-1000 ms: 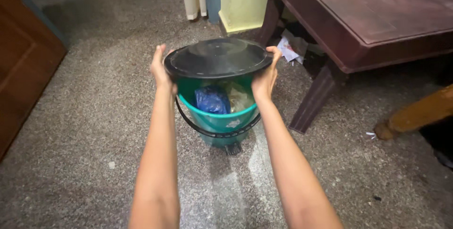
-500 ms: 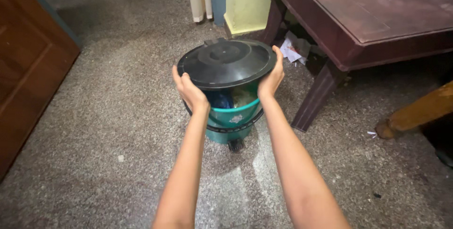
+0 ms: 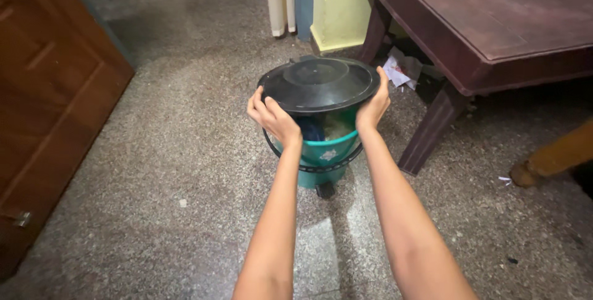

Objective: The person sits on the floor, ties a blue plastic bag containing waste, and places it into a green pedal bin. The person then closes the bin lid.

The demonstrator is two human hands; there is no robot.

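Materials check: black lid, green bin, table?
Black lid: looks like moulded plastic, dull sheen, concentric rings on top. Green bin: likely plastic too, smooth teal wall with a thin black hoop handle. Table: appears to be dark stained wood, faint grain, semi-gloss.

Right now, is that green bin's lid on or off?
Not fully on: both hands hold the black lid above the green bin, its near edge raised, contents visible.

The round lid [image 3: 318, 84] is black with a dull sheen. The bin [image 3: 321, 155] under it is teal green, ringed by a black wire handle [image 3: 312, 167]. The floor [image 3: 154, 170] is grey speckled terrazzo. The table [image 3: 494, 22] is dark reddish brown, the door [image 3: 43, 90] warm brown. A pale yellow panel [image 3: 336, 3] stands behind.
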